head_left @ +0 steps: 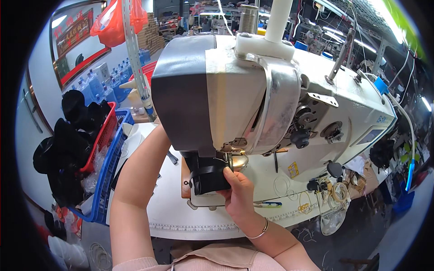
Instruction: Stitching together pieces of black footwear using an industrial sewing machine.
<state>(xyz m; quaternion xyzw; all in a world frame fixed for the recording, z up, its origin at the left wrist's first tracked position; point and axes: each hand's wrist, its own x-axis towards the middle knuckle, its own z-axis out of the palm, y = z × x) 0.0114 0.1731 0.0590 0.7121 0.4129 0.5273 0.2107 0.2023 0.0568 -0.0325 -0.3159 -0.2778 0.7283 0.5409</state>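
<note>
The right hand [238, 194] pinches a black piece [209, 178] with its fingertips, steadying it under the needle area of the sewing machine [253, 90], on the white table [190, 217]. The left hand is hidden behind the machine head, so I cannot tell its grip. Further left, blue [105, 174] and red baskets [103, 135] hold more black pieces, crowding that side.
</note>
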